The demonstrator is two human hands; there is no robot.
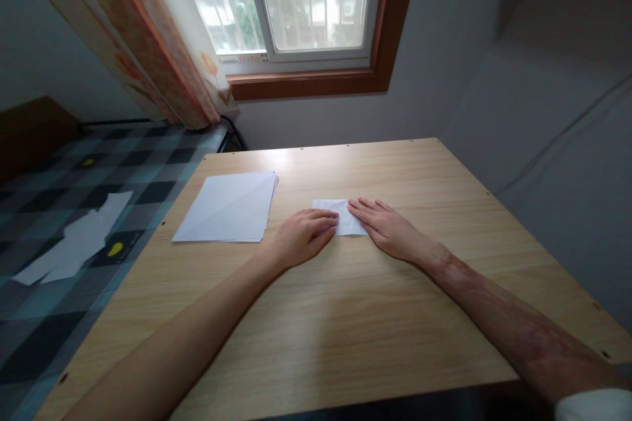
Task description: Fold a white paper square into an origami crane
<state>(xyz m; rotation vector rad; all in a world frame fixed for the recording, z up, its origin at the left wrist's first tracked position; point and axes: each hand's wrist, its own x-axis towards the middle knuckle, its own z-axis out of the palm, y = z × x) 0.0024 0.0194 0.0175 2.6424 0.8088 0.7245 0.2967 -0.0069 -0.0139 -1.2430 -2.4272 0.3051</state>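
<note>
A small folded paper (340, 216) in plain white is seen on the bench (345, 316), whose surface is patterned with a light tan wood grain. Left of that paper, a stack of sheets (227, 207) is shown in white as well. Further left of the paper, a bed cover (59, 191) is checked in grey, black and pale blue, with yellow spots.

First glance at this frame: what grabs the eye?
The left hand and right hand meet mid-table, both resting on a small white paper. A stack of white sheets lies on the table to their left; a bright window fills the top of the view.
</note>
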